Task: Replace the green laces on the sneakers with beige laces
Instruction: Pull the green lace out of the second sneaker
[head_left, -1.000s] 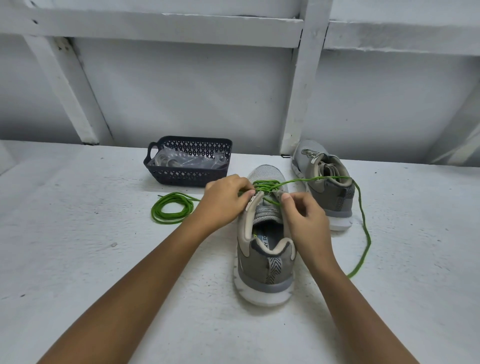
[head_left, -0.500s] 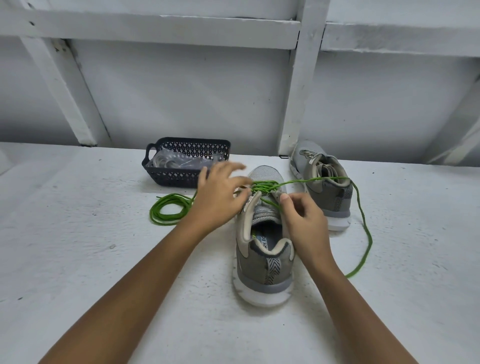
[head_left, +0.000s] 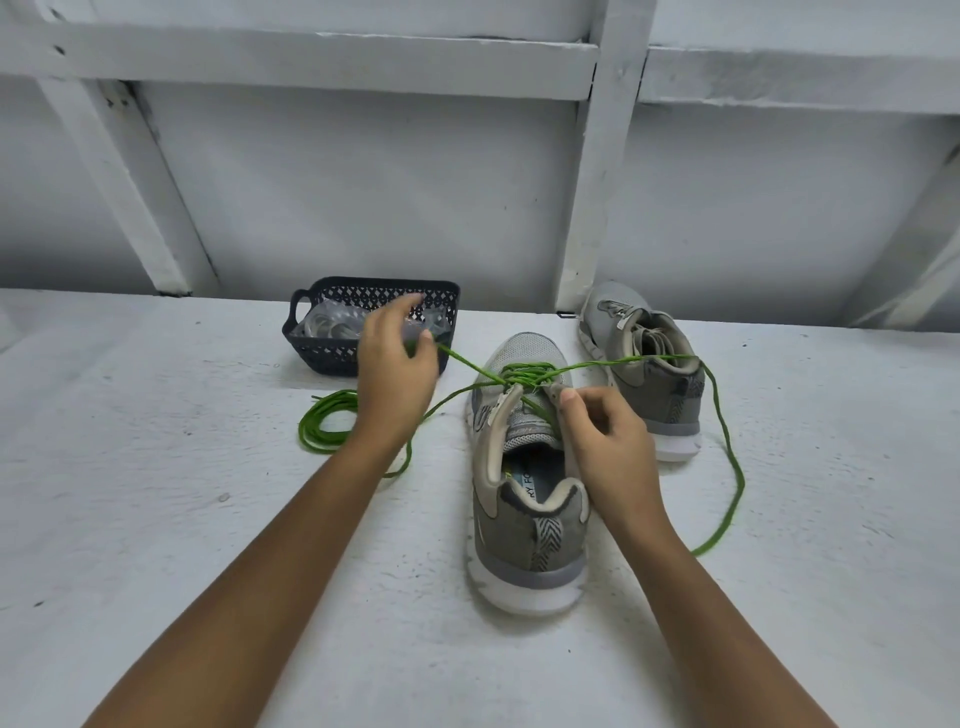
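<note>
Green lace (head_left: 519, 375) sits bunched across the front eyelets of the near sneaker (head_left: 524, 545), which stands mid-table w/ heel toward the camera & toe at 12 o'clock. Left hand (head_left: 397, 374), at 10 o'clock from the shoe & lifted in front of the basket, pinches one strand btw thumb & a fingertip. Another finger sticks out toward 12; the rest are blurred, can't tell. That strand runs taut from the pinch to the eyelets. Right hand (head_left: 613, 441) is at 3 o'clock against the shoe's side, fingers curled, thumb pressed on the R eyelet flap, gripping it. A 2nd strand leaves the eyelets toward 2 o'clock, crosses the opening of the far sneaker (head_left: 670, 405), drops past its heel side & trails on the table (head_left: 156, 519) to an end at 4 o'clock. A 3rd length goes slack toward 8 o'clock & loops under the L forearm. Coiled green lace (head_left: 324, 427) lies at 9 o'clock, partly hidden by that forearm; can't tell if it joins the slack. Dark lattice basket (head_left: 332, 358) at 10–11 o'clock holds a clear bag (head_left: 324, 325), contents unclear; the L hand covers its R part. Far sneaker's toe is near the foot of the white post (head_left: 597, 182) on the wall
</note>
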